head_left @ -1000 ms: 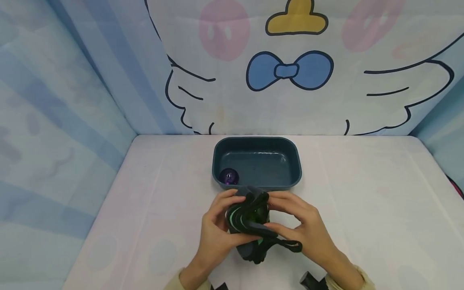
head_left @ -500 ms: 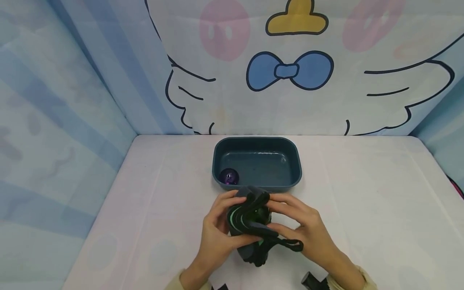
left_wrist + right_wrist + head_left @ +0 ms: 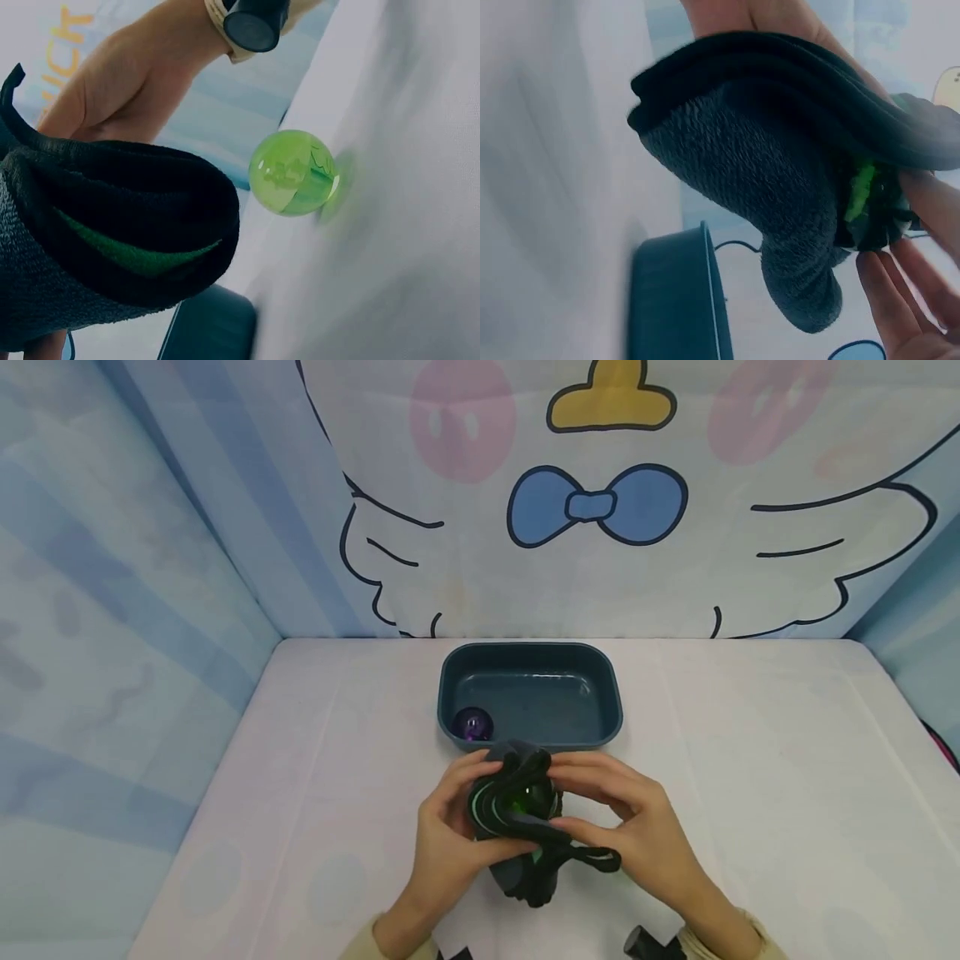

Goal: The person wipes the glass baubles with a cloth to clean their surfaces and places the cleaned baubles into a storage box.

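Observation:
A dark grey fuzzy cloth [image 3: 513, 877] with black edging, a hanging loop and green on its inner side is bunched between both hands. My left hand [image 3: 438, 839] grips the cloth from the left, thumb across the front. A shiny dark green ball [image 3: 536, 799] shows in the fold, partly covered. My right hand [image 3: 637, 827] pinches this ball at the right, thumb below and fingers above; the right wrist view shows fingers [image 3: 892, 292] against it. In the left wrist view a clear light green ball [image 3: 292, 172] lies on the table, hidden in the head view.
A dark teal tub [image 3: 566, 710] stands just beyond the hands, a purple ball [image 3: 473, 724] in its near left corner. The pale table [image 3: 750, 777] meets a cartoon-printed curtain [image 3: 585, 585] at the back. More fabric walls flank both sides.
The right hand's fingers have shifted slightly, and a little more of the dark green ball shows in the fold. Both hands keep their hold, and the tub and purple ball stay put.

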Tool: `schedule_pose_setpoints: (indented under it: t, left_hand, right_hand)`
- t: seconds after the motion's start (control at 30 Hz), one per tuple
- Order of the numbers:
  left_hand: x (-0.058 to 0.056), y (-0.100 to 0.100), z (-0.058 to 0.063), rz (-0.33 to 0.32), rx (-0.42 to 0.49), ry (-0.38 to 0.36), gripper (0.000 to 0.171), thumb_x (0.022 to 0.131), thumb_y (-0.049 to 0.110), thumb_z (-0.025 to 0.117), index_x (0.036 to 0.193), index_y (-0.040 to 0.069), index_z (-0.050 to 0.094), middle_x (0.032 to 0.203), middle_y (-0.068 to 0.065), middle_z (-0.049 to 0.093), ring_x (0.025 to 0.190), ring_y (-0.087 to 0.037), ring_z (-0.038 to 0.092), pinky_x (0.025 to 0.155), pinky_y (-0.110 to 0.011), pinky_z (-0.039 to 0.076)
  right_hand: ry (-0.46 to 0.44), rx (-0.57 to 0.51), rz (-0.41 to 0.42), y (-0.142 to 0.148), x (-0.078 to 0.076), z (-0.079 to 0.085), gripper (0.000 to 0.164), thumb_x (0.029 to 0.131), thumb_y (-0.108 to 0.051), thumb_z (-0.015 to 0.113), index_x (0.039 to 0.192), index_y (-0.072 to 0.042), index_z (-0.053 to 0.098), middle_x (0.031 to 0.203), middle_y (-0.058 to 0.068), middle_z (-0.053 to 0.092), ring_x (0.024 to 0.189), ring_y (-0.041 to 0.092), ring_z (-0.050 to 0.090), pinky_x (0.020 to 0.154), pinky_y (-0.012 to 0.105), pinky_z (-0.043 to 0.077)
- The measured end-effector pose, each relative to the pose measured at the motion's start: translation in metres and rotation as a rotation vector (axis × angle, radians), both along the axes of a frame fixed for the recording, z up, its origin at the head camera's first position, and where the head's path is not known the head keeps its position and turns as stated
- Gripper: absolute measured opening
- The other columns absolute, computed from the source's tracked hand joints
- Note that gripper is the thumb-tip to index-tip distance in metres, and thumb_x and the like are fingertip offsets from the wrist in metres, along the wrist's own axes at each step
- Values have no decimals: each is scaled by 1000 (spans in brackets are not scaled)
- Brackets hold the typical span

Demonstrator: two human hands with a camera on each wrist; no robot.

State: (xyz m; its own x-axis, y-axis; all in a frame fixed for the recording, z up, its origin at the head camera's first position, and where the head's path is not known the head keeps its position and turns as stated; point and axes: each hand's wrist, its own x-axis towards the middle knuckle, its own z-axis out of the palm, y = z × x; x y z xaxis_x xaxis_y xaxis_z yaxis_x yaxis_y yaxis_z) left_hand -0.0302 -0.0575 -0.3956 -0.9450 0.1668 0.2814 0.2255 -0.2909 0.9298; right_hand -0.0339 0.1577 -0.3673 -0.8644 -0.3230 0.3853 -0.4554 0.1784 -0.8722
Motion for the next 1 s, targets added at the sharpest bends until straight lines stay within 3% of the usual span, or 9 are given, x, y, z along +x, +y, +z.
schedule_pose_setpoints:
  t: [0.2,0.47,0.7,0.83,1.0]
  left_hand:
    - [-2,0,-2,2,31,22,70,68,-7,86,130,-6,54,139,-18,49,131,-31,51,106,-39,47]
    - [-3,0,-7,14,-6,111,65,72,-4,85,131,-5,56,140,-20,48,131,-32,50,106,-39,47]
    - [-4,1,-10,40,-20,124,66,71,-5,85,130,-5,56,139,-20,47,130,-29,51,106,-38,47]
    - [-5,1,-9,45,-27,98,66,71,-3,86,130,-4,57,139,-18,47,130,-28,52,106,-36,47]
    - [-5,1,-8,50,-23,49,66,69,-2,87,129,-5,58,137,-17,50,130,-28,51,107,-36,46]
  right_hand:
    - [150,127,-32,-3,-1,-4,51,74,6,81,121,-12,70,130,3,63,124,11,57,100,19,49]
    - [116,12,-21,-11,0,-5,51,79,12,74,126,-4,65,129,9,61,124,11,57,99,22,51]
    - [38,11,-113,-19,4,-5,51,80,11,74,128,-3,63,123,12,65,107,9,66,87,26,58]
    - [15,30,-146,-19,4,-4,49,78,9,77,125,-3,65,120,11,67,104,8,67,84,25,59]
    - [93,34,-97,-14,-1,-4,53,76,10,79,125,-5,66,125,9,64,114,10,63,93,22,55]
